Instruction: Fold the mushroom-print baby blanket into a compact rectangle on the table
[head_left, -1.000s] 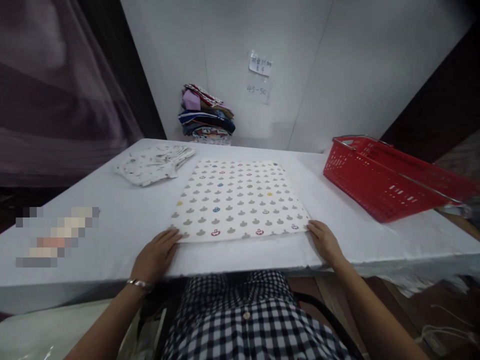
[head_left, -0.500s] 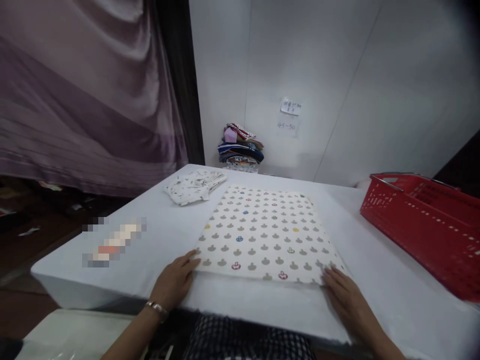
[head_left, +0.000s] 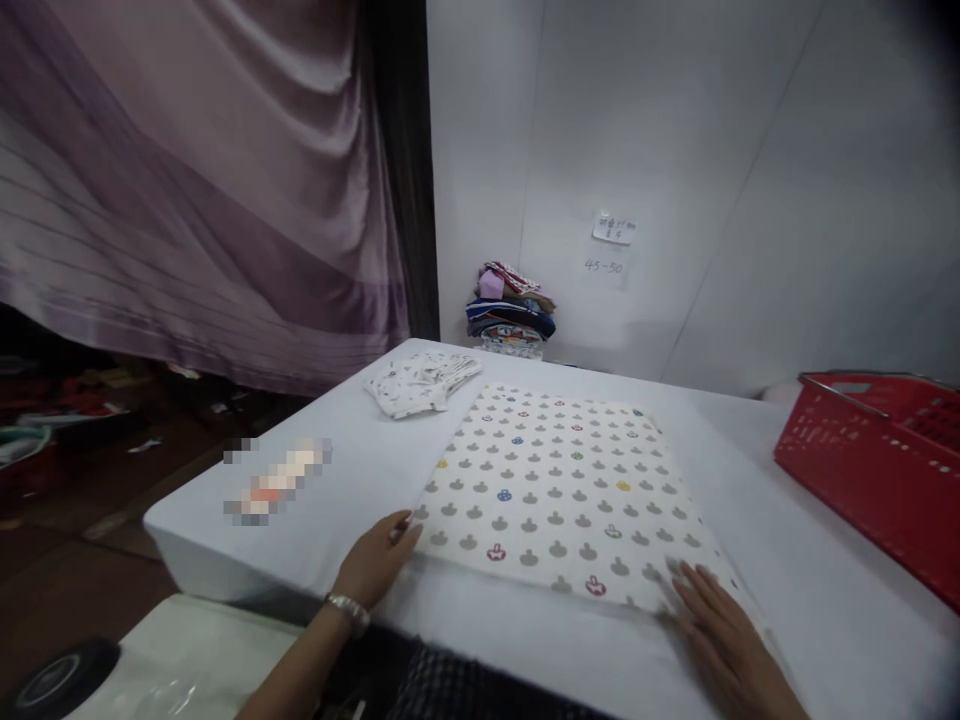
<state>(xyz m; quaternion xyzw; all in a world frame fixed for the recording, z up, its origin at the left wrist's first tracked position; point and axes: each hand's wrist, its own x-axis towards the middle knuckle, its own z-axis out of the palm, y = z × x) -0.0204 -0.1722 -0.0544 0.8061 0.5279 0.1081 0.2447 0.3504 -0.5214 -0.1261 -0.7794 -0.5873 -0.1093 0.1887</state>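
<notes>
A white cloth (head_left: 555,480) printed with grey mushroom shapes and a few coloured ones lies flat on the white table (head_left: 337,490). At its near left corner, my left hand (head_left: 375,565), with a bracelet on the wrist, has its fingers bent and closed about the edge. My right hand (head_left: 720,620) rests on the near right corner, fingers stretched out and slightly spread, the palm down. Beyond the cloth, to the left, a folded white patterned cloth (head_left: 420,382) lies on the table.
On the right stands a red plastic basket (head_left: 862,470) with a metal handle. Stacked folded fabrics (head_left: 511,310) are against the back wall. A pixelated patch (head_left: 277,485) covers something on the table's left. A purple curtain (head_left: 285,200) hangs at left, above a white seat-like surface (head_left: 202,650).
The view has turned left, so everything sits further right. My left fingers have bent more at the corner, and my right fingers have spread slightly. The printed cloth stays flat.
</notes>
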